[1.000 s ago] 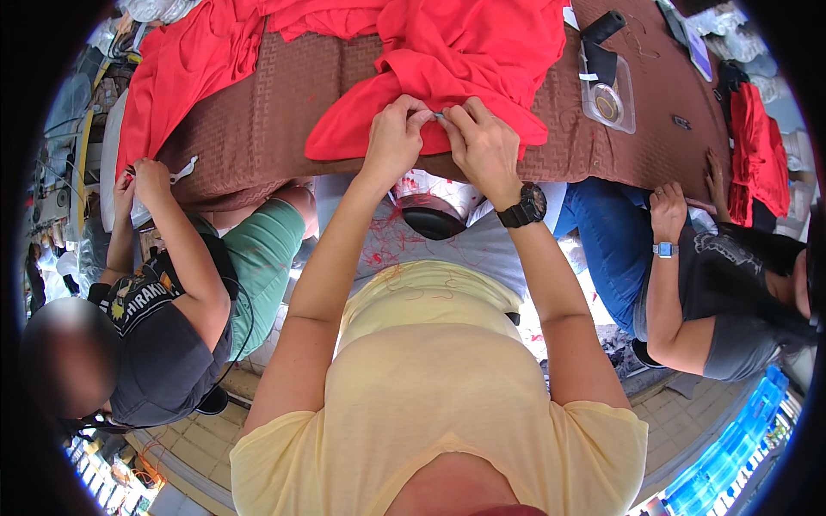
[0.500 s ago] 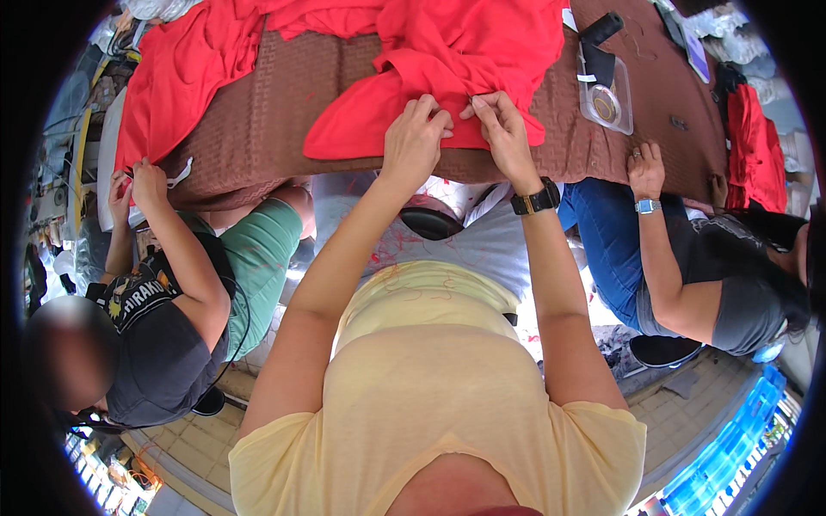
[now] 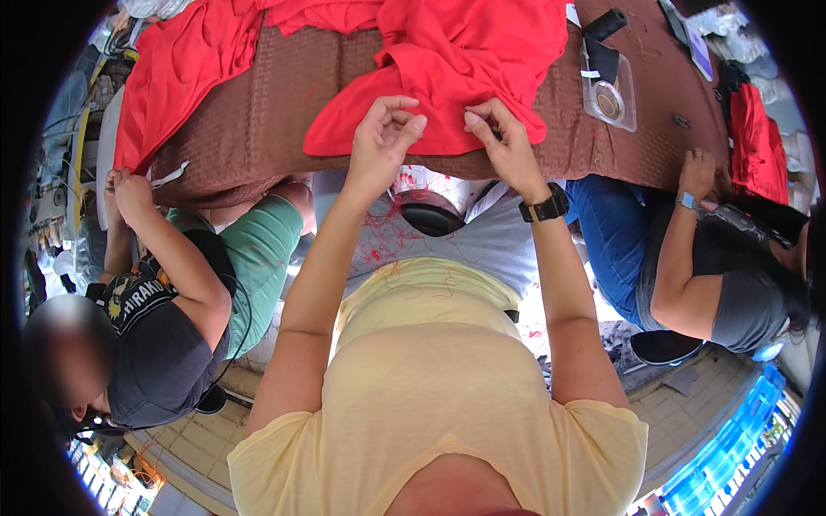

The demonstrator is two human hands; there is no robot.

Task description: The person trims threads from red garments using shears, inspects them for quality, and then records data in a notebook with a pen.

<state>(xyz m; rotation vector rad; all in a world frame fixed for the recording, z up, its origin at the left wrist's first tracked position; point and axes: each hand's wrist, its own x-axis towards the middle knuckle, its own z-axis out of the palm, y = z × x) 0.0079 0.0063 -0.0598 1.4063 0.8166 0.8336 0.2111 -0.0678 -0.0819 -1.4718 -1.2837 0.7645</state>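
Note:
Red cloth (image 3: 456, 82) lies in folds on the brown-covered table before me, its near edge by the table's front edge. Over its near left part my left hand (image 3: 379, 142) is raised, thumb and forefinger curved with a gap between the tips; nothing shows in it. My right hand (image 3: 509, 142), with a black watch on the wrist, is over the cloth's near right part, fingers bent and thumb close to the forefinger in a pinch. A small dark spot shows by its fingers, too small to name. Red thread scraps (image 3: 387, 232) lie on my lap.
A clear plastic box (image 3: 613, 107) with a round spool stands right of the cloth, a black cylinder (image 3: 604, 24) behind it. A person (image 3: 163, 284) at the left holds the edge of more red cloth (image 3: 185, 77). Another person (image 3: 714, 267) sits at the right.
My hands have come off the cloth and drawn apart, the left one moving left with its fingers opened. The person at the right has moved a hand back along the table edge.

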